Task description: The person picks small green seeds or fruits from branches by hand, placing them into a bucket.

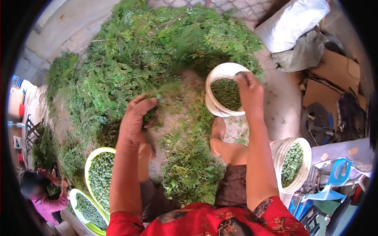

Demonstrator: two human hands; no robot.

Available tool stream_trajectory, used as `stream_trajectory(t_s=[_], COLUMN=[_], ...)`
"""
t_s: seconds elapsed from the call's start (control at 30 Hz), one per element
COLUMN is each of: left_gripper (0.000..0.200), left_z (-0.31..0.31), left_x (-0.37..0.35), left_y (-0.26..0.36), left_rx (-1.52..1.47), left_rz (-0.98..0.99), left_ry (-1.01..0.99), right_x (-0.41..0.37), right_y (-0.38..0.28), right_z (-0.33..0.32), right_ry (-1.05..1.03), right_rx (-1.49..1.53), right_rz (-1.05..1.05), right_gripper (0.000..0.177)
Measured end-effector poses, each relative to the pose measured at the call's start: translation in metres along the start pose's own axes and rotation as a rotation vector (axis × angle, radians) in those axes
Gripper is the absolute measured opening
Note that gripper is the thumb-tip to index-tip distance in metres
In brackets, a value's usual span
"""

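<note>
My left hand (138, 114) is closed round a green sprig (151, 112) with feathery leaves, at the near side of a large heap of cut greenery (130, 59). My right hand (249, 84) is over the right rim of a white bucket (211, 96) that holds many small green berries (226, 93). Its fingers are bent together, and whatever may be between them is too small to make out. More loose sprigs (193, 157) lie on the ground between my legs.
A second white bucket (280, 157) of berries stands at the right, and two green-rimmed containers (89, 157) of berries at the left. Another person (49, 202) sits at lower left. White sack (291, 23), cardboard (334, 70) and a blue chair (338, 173) are on the right.
</note>
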State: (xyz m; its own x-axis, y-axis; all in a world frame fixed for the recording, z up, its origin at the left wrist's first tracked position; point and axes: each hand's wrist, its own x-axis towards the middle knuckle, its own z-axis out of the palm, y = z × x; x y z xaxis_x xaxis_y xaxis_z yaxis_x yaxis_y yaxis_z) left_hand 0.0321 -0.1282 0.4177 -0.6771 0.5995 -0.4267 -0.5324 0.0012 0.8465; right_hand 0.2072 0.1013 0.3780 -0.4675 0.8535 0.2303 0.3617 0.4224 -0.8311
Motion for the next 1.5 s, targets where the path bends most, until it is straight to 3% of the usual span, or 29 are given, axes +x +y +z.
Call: stream_trajectory(t_s=[0.03,0.07,0.17,0.27,0.37,0.6,0.67,0.7,0.77,0.87,0.93,1.03,1.1,1.23,1.3,1.33,1.4,1.5], left_gripper=[0.032,0.035,0.030,0.015,0.004,0.012,0.013,0.013,0.012,0.012,0.013,0.011,0.011,0.011,0.012,0.012,0.014,0.020], left_z=[0.005,0.006,-0.002,0.003,0.008,0.010,0.014,0.010,0.001,0.009,0.011,0.015,0.015,0.016,0.004,0.003,-0.001,0.002], left_x=[-0.001,0.000,0.006,0.000,-0.003,-0.007,-0.011,-0.007,0.002,0.002,0.003,0.002,0.004,0.005,0.012,0.015,0.018,0.024], left_y=[-0.001,-0.001,-0.004,-0.002,-0.005,-0.003,-0.002,-0.004,-0.009,-0.013,-0.013,-0.014,-0.019,-0.019,-0.014,-0.013,-0.010,-0.016], left_rx=[-0.009,-0.017,0.007,0.045,0.205,0.005,-0.198,-0.199,-0.311,-0.338,-0.343,-0.314,-0.302,-0.315,-0.395,-0.394,-0.498,-0.571], left_rz=[0.001,0.003,0.014,0.040,0.099,0.039,-0.085,-0.086,-0.200,-0.262,-0.269,-0.213,-0.148,-0.147,-0.041,-0.041,0.031,-0.026], left_ry=[-0.003,-0.011,-0.183,-0.276,-0.279,-0.227,-0.073,-0.072,-0.395,-0.219,-0.219,-0.218,-0.249,-0.233,-0.360,-0.364,-0.390,-0.220], right_x=[-0.013,-0.028,-0.055,-0.063,-0.062,-0.063,-0.062,-0.061,-0.060,-0.057,-0.055,-0.054,-0.053,-0.048,-0.039,-0.036,-0.031,-0.040], right_y=[-0.018,-0.036,-0.061,-0.080,-0.083,-0.095,-0.096,-0.097,-0.096,-0.088,-0.085,-0.084,-0.079,-0.078,-0.068,-0.066,-0.068,-0.081], right_z=[0.011,0.025,0.045,0.053,0.058,0.067,0.065,0.064,0.063,0.069,0.070,0.065,0.063,0.064,0.070,0.068,0.059,0.057], right_ry=[-0.197,-0.308,-0.630,-0.684,-0.760,-0.726,-0.742,-0.743,-0.732,-0.664,-0.667,-0.696,-0.837,-0.784,-0.348,-0.344,-0.371,-0.486], right_rx=[0.399,0.561,0.605,0.790,0.706,1.030,1.239,1.238,1.341,1.337,1.248,1.286,1.418,1.392,0.777,0.776,1.131,1.370], right_rz=[0.126,0.272,0.180,0.217,0.150,0.344,0.528,0.528,0.691,0.698,0.665,0.774,0.864,0.866,0.392,0.391,0.538,0.685], right_gripper=[0.020,0.017,0.032,0.036,0.033,0.017,0.014,0.014,0.010,0.008,0.008,0.008,0.010,0.010,0.011,0.011,0.008,0.011])
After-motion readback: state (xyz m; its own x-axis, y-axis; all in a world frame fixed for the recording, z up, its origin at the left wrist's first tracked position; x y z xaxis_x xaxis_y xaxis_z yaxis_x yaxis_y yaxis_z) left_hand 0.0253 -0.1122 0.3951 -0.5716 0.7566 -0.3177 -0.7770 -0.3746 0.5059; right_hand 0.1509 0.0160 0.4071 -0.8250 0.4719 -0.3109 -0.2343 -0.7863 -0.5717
